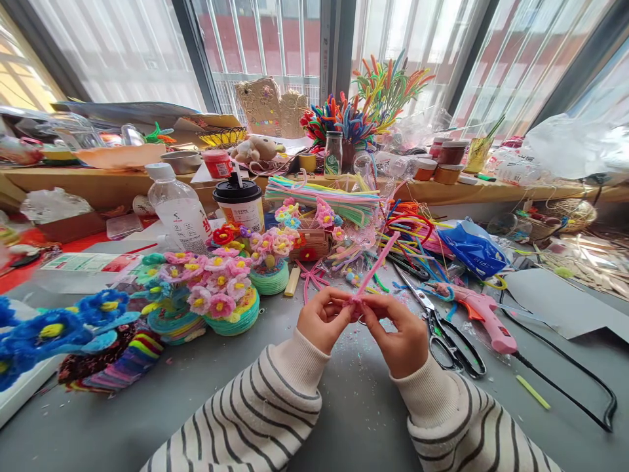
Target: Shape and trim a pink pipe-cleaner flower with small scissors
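Observation:
Near the middle of the grey table, my left hand and my right hand meet at the fingertips. Both pinch a pink pipe cleaner, whose straight end sticks up and to the right. Its lower part is bunched between the fingers and mostly hidden by them. Pink pipe cleaner pieces lie just beyond my left hand. Black-handled scissors rest to the right of my right hand.
Fluffy flower pots and blue flowers stand at left, a bottle and cup behind. A pink glue gun with a black cord lies at right. Pipe cleaner bundles fill the back.

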Tool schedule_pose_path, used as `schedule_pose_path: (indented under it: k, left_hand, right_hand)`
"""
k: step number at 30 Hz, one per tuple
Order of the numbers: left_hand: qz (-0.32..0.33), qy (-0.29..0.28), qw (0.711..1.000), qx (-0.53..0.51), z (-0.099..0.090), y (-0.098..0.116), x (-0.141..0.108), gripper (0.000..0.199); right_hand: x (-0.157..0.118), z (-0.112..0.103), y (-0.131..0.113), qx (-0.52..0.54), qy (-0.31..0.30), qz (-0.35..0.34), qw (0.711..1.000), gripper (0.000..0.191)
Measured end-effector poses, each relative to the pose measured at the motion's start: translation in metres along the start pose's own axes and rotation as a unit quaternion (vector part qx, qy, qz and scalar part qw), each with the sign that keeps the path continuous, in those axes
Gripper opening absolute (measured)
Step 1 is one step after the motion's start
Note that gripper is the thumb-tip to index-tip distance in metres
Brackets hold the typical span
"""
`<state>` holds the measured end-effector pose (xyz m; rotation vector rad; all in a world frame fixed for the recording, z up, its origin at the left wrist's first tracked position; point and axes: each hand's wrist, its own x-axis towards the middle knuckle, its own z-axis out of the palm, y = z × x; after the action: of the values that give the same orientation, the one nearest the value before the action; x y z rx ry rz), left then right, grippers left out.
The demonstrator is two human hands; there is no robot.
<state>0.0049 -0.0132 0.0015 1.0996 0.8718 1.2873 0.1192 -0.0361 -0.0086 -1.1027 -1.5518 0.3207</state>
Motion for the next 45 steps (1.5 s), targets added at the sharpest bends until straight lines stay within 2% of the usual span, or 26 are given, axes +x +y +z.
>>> schedule_pose_path:
  k: [14, 25, 29, 33, 38, 45]
  left_hand:
    - [-0.019, -0.006, 0.999, -0.044, 0.0, 0.0, -0.001, 0.017]
    - [-0.026, -0.006, 0.999, -0.021, 0.0, 0.0, -0.001, 0.018]
    - [-0.028, 0.026, 0.999, -0.003, -0.003, -0.002, 0.003, 0.018]
    - [-0.03, 0.071, 0.997, -0.011, -0.005, -0.001, 0.006, 0.022]
    - [-0.024, 0.07, 0.997, 0.035, -0.007, -0.003, 0.008, 0.021]
    - [-0.004, 0.07, 0.994, 0.088, -0.007, -0.006, 0.008, 0.017]
  right_hand:
    - [-0.001, -0.002, 0.001, -0.003, -0.015, -0.01, 1.0, 0.013]
    - [-0.003, 0.0, 0.005, -0.003, -0.018, -0.026, 0.999, 0.013]
    - [0.001, 0.0, 0.005, -0.002, -0.036, -0.02, 0.999, 0.02]
    - [0.004, 0.0, 0.009, -0.052, -0.023, -0.05, 0.997, 0.023]
    - [0.003, 0.0, 0.013, -0.119, -0.046, -0.104, 0.986, 0.022]
    - [0.003, 0.002, 0.014, -0.176, -0.044, -0.13, 0.975, 0.018]
